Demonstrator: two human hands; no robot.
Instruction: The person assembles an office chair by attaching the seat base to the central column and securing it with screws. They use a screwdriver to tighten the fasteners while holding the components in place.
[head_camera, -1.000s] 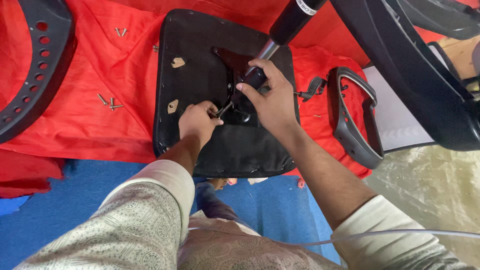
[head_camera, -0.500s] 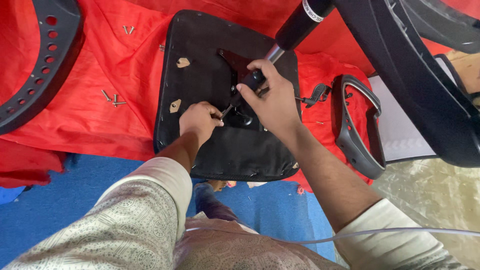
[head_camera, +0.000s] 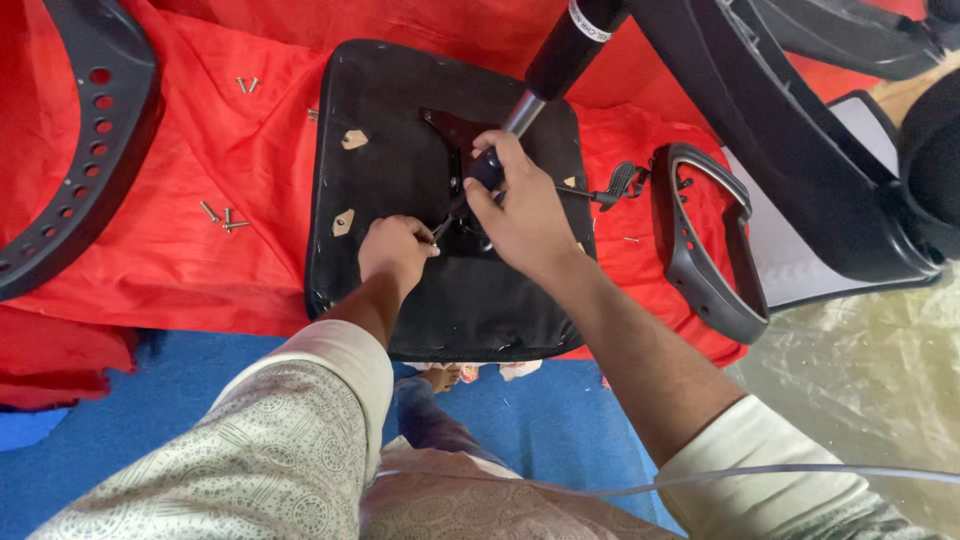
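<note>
I see the left hand (head_camera: 397, 252) closed on a small tool tip over the black seat base (head_camera: 400, 150), which lies upside down on the red cloth (head_camera: 230, 150). The right hand (head_camera: 515, 205) grips a dark tool handle (head_camera: 485, 168) at the seat's centre plate. Right of the seat lies a black armrest (head_camera: 700, 250); left of it, loose screws (head_camera: 222, 217). Beyond the seat, a gas cylinder (head_camera: 565, 50) with a white band label.
</note>
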